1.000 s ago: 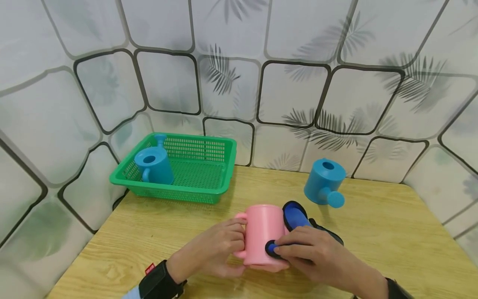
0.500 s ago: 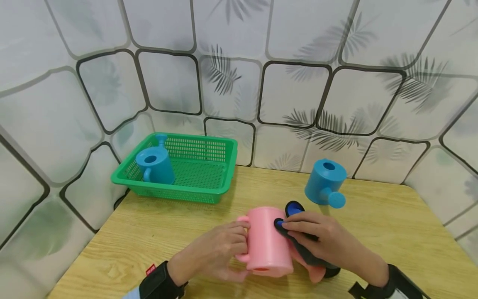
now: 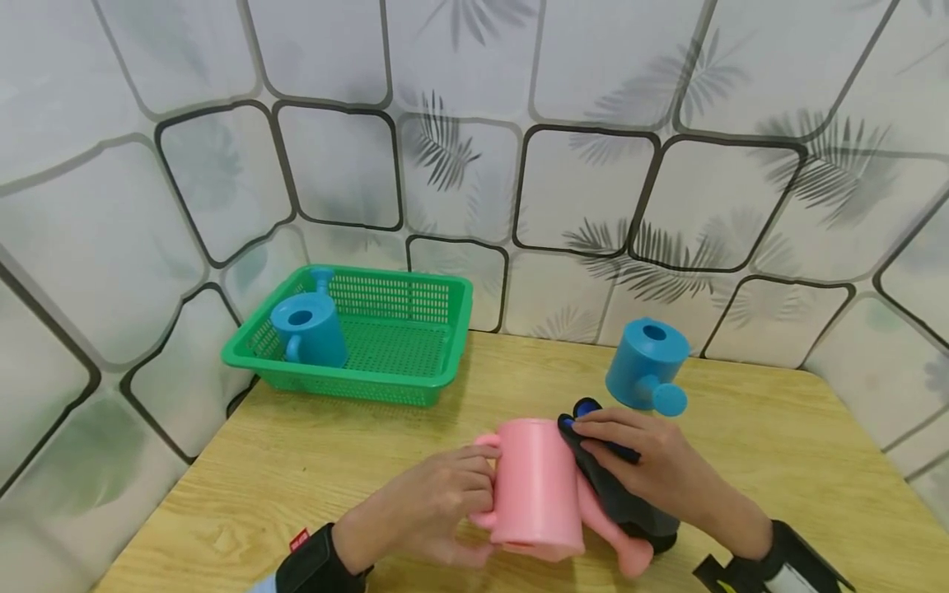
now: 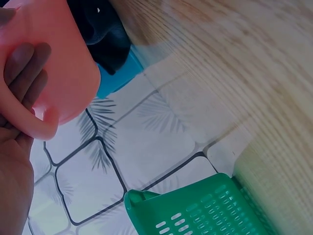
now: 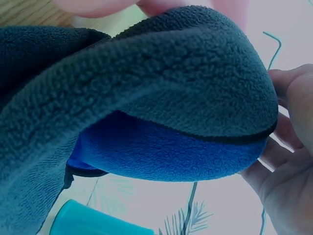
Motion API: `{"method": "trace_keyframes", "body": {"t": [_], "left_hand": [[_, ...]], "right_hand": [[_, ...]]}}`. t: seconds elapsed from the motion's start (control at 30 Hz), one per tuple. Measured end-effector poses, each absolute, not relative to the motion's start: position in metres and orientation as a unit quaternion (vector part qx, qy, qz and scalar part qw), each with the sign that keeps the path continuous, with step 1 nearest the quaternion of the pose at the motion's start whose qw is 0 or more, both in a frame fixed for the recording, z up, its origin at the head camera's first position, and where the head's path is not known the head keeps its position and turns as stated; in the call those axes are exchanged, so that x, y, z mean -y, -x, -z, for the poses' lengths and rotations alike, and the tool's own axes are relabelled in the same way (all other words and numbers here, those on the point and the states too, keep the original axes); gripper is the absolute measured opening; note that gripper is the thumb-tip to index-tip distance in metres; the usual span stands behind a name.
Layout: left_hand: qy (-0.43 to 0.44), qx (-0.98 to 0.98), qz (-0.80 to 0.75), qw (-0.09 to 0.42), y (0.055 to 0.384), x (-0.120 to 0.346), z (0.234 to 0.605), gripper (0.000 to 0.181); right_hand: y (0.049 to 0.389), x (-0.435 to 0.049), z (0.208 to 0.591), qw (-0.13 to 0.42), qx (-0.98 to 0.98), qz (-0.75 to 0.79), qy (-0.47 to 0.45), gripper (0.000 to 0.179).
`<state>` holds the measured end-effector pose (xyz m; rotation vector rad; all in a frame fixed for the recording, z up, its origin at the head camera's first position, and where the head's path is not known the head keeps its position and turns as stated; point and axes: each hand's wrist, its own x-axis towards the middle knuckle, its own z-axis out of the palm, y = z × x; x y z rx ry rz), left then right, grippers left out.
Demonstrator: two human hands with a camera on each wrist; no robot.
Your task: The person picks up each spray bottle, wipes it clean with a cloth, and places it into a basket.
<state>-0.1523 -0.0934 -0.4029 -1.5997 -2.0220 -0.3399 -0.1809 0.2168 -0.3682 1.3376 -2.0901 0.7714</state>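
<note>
A pink toy watering can (image 3: 535, 486) stands near the front of the table, its spout (image 3: 621, 543) pointing to the lower right. My left hand (image 3: 437, 502) grips the can's handle (image 4: 29, 115), with fingers curled through the loop in the left wrist view. In my right hand (image 3: 652, 461) a folded microfibre cloth (image 3: 619, 494), dark grey on one face and blue (image 5: 166, 152) on the other, is pinched. The cloth lies along the can's right side, from its upper edge down over part of the spout. The right fingertips are close to the can's upper right.
A green basket (image 3: 437, 383) stands at the back left with a blue watering can (image 3: 315, 329) inside. Another blue watering can (image 3: 643, 362) stands at the back right, just beyond the right hand. A patterned wall covering (image 3: 460, 181) borders the wooden table (image 3: 356, 428).
My right hand has moved the cloth up from the can's lower front to its upper right side, uncovering the spout. The pink can has shifted slightly nearer and right, the left hand still gripping it.
</note>
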Motion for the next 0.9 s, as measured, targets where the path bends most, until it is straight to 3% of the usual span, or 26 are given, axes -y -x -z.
{"method": "trace_keyframes", "body": {"t": [0.17,0.37,0.5,0.6,0.9], "left_hand": [[0.588,0.753,0.128,0.266,0.152,0.094,0.404,0.031],[0.576,0.770,0.137,0.239,0.153,0.095,0.404,0.029],[0.567,0.779,0.148,0.225,0.155,0.098,0.405,0.028],[0.565,0.778,0.154,0.225,0.158,0.099,0.405,0.027],[0.563,0.775,0.147,0.246,0.170,0.104,0.407,0.029]], "right_hand": [[0.180,-0.218,0.369,0.254,0.783,-0.291,-0.488,0.025],[0.177,-0.218,0.372,0.235,0.772,-0.308,-0.505,0.046],[0.172,-0.216,0.373,0.225,0.771,-0.300,-0.515,0.023],[0.168,-0.212,0.373,0.226,0.764,-0.296,-0.526,0.027],[0.155,-0.203,0.370,0.230,0.733,-0.273,-0.580,0.018]]}}
